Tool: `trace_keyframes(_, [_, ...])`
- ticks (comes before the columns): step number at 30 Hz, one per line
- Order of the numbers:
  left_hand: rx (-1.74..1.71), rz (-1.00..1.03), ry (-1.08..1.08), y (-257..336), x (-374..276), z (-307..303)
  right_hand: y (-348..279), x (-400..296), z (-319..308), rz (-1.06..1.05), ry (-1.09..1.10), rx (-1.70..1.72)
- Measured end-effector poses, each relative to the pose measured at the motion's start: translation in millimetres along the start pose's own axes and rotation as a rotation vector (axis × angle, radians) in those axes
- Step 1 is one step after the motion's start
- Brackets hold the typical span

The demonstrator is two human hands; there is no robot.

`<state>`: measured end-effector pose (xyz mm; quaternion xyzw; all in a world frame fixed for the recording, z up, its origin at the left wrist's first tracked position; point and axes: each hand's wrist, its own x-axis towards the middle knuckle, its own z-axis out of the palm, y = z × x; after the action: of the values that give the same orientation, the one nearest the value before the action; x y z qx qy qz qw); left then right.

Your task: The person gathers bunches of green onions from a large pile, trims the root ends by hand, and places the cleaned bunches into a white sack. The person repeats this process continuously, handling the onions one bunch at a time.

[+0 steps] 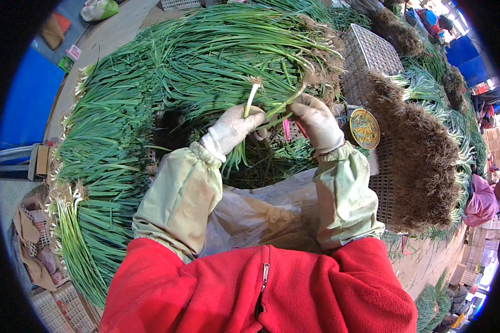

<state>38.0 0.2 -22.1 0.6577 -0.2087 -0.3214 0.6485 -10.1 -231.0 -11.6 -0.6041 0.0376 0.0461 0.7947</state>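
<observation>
My left hand (pixel 242 120), in a pale work glove, is closed on a green onion (pixel 252 99) whose white stem and roots stick up above the fist, with leaves hanging below. My right hand (pixel 312 114), gloved too, pinches a yellowish-green stalk (pixel 286 102) that runs slantwise across to the left hand. Beyond both hands lies a thick heap of green onions (pixel 216 54), their roots to the right. Under the hands, loose green leaves (pixel 271 160) lie in a dark gap above a plastic sheet (pixel 271 208) over my lap.
To the right are a yellow dish of rubber bands (pixel 364 129), a plastic crate (pixel 375 52) and stacked bundles with brown roots (pixel 421 166). More green onions (pixel 104 145) line the left side. A person in a pink checked garment (pixel 481 200) is at the far right.
</observation>
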Motion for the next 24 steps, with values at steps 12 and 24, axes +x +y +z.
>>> trace_keyframes(12, [-0.076,-0.158,-0.066,-5,-13,-29,-18,-6,-74,-0.099,0.137,-0.092])
trace_keyframes(24, [-0.027,-0.153,0.186,8,-7,-20,60,55,-110,-0.293,0.575,-1.223])
